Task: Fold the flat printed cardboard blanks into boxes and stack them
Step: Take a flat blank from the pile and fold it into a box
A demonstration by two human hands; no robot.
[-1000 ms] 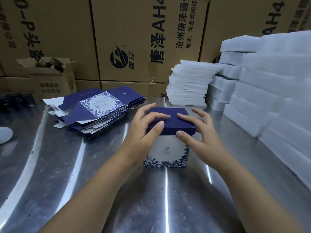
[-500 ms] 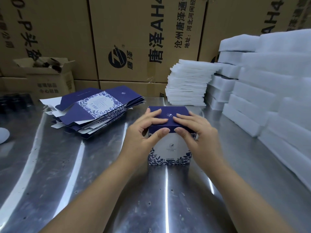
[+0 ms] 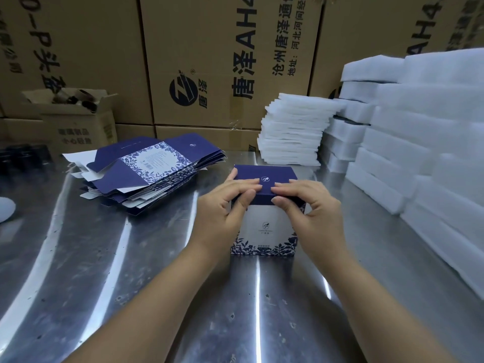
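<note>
Brown cartons (image 3: 209, 61) are walling the back of the steel table (image 3: 131, 284). White foam blocks (image 3: 432, 153) are crowding its right side, and flat blanks (image 3: 154, 174) are lying fanned at the left. The box (image 3: 267, 226) is standing upright mid-table, long axis running left-right, white face nearward. The left hand (image 3: 225, 205) and right hand (image 3: 311, 208) are pinching its navy lid (image 3: 264, 176) at the front edge.

The counter (image 3: 78, 271) is passable along its near edge; the blank pile (image 3: 154, 171) blocks far left, foam stacks (image 3: 419, 158) wall its right edge.

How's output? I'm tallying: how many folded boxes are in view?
1. The folded box stands at centre, its lid gripped by left hand and right hand. The flat blanks piled to its left are unfolded; none seems hidden.
</note>
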